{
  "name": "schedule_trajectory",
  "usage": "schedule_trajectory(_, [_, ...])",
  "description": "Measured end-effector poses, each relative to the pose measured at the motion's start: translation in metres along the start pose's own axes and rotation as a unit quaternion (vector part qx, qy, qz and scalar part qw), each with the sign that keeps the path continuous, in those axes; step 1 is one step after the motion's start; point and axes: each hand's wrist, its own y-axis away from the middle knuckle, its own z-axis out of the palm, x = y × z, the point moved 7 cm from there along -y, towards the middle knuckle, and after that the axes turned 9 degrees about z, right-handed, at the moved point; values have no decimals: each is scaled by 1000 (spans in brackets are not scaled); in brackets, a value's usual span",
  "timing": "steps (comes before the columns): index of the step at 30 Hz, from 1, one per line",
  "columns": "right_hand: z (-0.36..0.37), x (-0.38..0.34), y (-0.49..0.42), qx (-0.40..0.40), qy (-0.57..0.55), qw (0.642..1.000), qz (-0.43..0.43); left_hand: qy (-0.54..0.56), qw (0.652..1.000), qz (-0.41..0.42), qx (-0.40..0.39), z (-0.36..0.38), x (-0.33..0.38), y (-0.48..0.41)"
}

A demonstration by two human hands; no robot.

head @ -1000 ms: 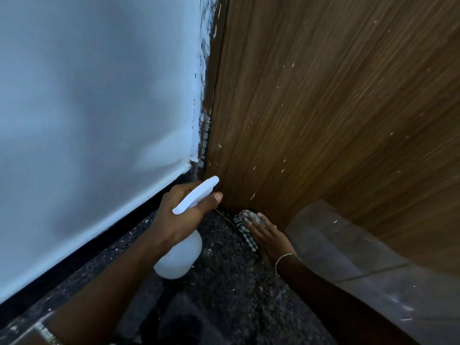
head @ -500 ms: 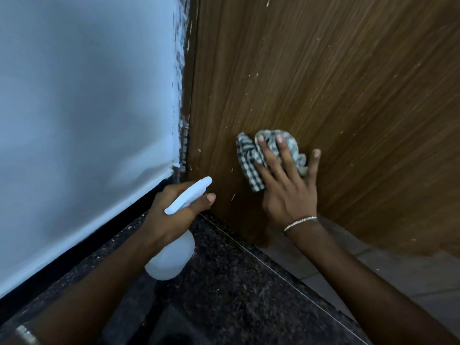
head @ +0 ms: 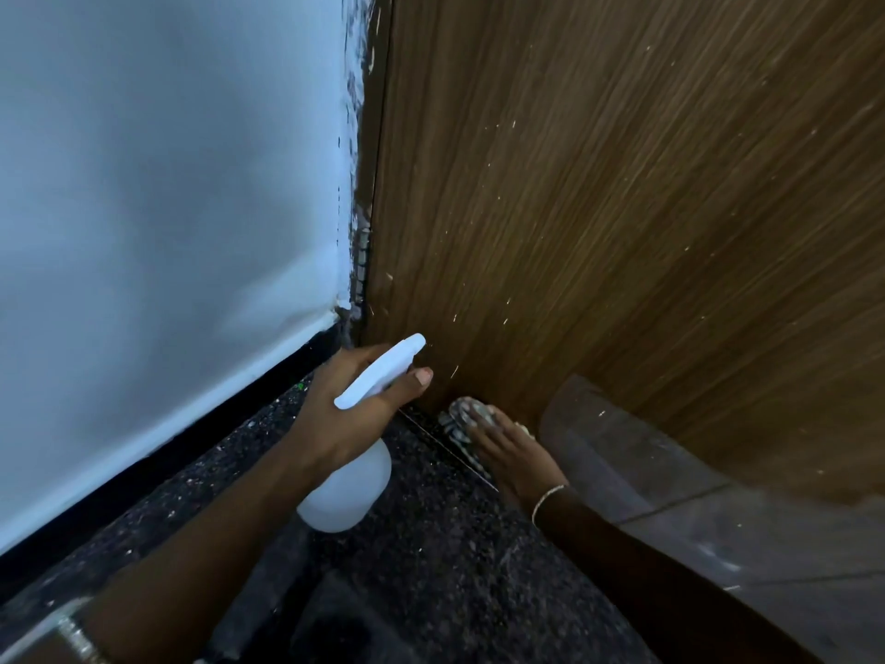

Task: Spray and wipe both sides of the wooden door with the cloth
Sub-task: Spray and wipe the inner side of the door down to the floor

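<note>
One spray bottle (head: 347,496), contents unclear, gripped by left fingers (head: 352,365), right fingers (head: 486,421) pressing cloth (head: 455,426) to wooden door (head: 622,232)

- This is an indoor doorway corner, most likely in a home; which room cannot be told.
- A brown-grained wooden door (head: 622,232) meets a plain white wall (head: 167,208).
- Ragged white paint smears (head: 357,112) run along the wall's edge by the door.
- Black skirting (head: 191,426) runs under the wall, above a dark speckled stone floor (head: 455,567).
- Grey tiles (head: 718,543) lie by the door's foot.
</note>
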Motion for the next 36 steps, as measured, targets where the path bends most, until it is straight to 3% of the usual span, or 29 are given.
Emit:
schedule_trajectory(2, [17,-13,8,-45,-2,999,-32,0,1000,6,-2,-1,0,1])
schedule_trajectory(6, [13,-12,7,-40,-9,999,-17,-8,1000,12,-9,-2,4,3])
schedule_trajectory(9, [-7,17,17,25,-54,997,52,-7,1000,1,-19,1,5,5])
schedule_trajectory(14, [-69,129,73,176,-117,951,224,-12,999,6,-37,9,6,4])
schedule_trajectory(17, [-97,169,94,192,-119,924,309,-15,999,-5,-34,16,8,2])
schedule_trajectory(22, [-89,164,96,211,-108,908,347,-4,998,-9,-58,31,13,2])
schedule_trajectory(24, [-62,143,82,168,-75,932,313,13,998,-18,-63,34,9,3])
schedule_trajectory(27, [-17,69,53,59,-15,991,119,16,997,-22,-69,36,2,5])
schedule_trajectory(30, [33,-4,44,-78,-17,996,-35,9,997,-36,-62,35,-2,9])
schedule_trajectory(32, [46,-24,41,-125,-51,990,-37,12,997,-37,-73,38,-2,10])
schedule_trajectory(36, [52,-30,37,-111,-72,991,-36,15,996,-38,-85,43,-2,10])
